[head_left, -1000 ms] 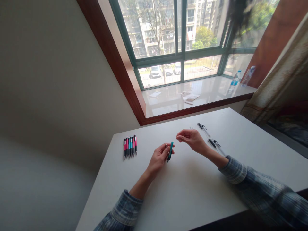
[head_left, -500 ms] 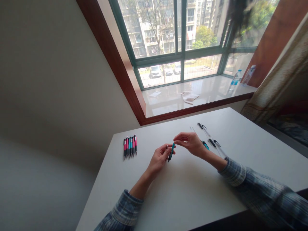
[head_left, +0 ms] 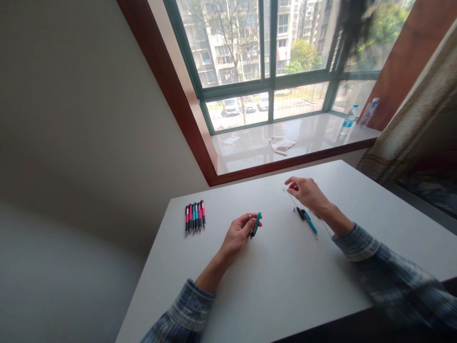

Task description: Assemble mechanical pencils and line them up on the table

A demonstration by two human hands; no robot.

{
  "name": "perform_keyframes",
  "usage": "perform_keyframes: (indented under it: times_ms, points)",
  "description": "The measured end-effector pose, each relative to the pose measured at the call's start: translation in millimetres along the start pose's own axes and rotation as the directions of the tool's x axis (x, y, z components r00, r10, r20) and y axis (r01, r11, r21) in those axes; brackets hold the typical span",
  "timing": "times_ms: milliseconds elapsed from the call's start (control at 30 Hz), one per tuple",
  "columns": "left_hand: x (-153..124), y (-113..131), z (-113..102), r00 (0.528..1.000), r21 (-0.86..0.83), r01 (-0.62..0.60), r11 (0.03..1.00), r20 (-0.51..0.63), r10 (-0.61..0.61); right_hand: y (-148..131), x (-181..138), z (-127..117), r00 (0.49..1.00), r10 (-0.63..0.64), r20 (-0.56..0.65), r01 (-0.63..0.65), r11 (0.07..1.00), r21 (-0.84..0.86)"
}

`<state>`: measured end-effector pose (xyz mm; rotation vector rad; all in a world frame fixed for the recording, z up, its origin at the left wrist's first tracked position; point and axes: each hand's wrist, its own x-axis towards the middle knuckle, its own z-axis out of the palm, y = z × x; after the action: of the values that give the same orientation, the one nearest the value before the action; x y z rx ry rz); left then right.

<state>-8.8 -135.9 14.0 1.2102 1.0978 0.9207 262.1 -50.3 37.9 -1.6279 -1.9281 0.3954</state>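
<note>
My left hand (head_left: 235, 234) is closed around a teal and black pen barrel (head_left: 256, 225), which stands tilted between thumb and fingers. A small silvery tip (head_left: 249, 217) pokes out of the same grip; what it belongs to is hidden. Farther right, my right hand (head_left: 307, 194) hovers over the table with thumb and index finger slightly apart. Just below its fingertips lie a thin pen refill (head_left: 293, 196) and a tiny light piece (head_left: 283, 189). Below that hand, a teal barrel (head_left: 311, 223) and a black pen part (head_left: 300, 214) rest on the tabletop.
A row of several pink and teal pens (head_left: 195, 216) lies at the left of the white table (head_left: 271, 281). Another thin refill (head_left: 326, 227) is partly under my right wrist. Beyond the table, a windowsill (head_left: 246, 155) carries a cloth (head_left: 282, 145) and a water bottle (head_left: 349, 119).
My right hand has left the teal barrel in my left hand and moved right and farther back, over the loose pen parts. The left hand has stayed almost where it was.
</note>
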Motion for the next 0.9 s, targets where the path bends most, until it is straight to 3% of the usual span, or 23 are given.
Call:
perform_keyframes:
  times_ms: [100, 200, 367, 667, 733, 800, 900]
  points:
    - [0.0, -0.6, -1.1, 1.000, -0.014, 0.015, 1.000, 0.001, -0.015, 17.9, 10.9, -0.8, 0.987, 0.145, 0.067, -0.130, 0.974, -0.186]
    - [-0.8, -0.2, -0.8, 1.000, -0.018, 0.018, 1.000, 0.001, -0.018, 22.9, 15.4, 9.2, 0.961, 0.234, 0.148, -0.181, 0.936, -0.303]
    - [-3.3, 2.8, -0.6, 1.000, -0.069, 0.029, 0.997, -0.006, -0.030, 18.2, 20.2, 23.4, 0.947, 0.281, 0.156, -0.209, 0.907, -0.364]
    - [-6.0, 5.6, 5.3, 0.992, -0.124, 0.032, 0.992, -0.115, -0.047, 4.1, 26.2, 22.8, 0.927, 0.344, 0.149, -0.256, 0.871, -0.419]
    - [-6.9, 7.3, 5.9, 0.983, -0.017, -0.013, 1.000, -0.181, 0.010, 3.6, 25.4, 22.4, 0.924, 0.351, 0.154, -0.259, 0.868, -0.423]
    - [-8.2, 13.4, 1.4, 0.964, 0.194, -0.086, 0.977, -0.232, 0.131, 3.9, 24.9, 21.9, 0.923, 0.349, 0.160, -0.254, 0.869, -0.425]
    - [-10.3, 28.9, -15.9, 0.955, 0.550, -0.194, 0.812, -0.083, 0.285, 4.7, 25.3, 21.1, 0.927, 0.339, 0.159, -0.244, 0.870, -0.429]
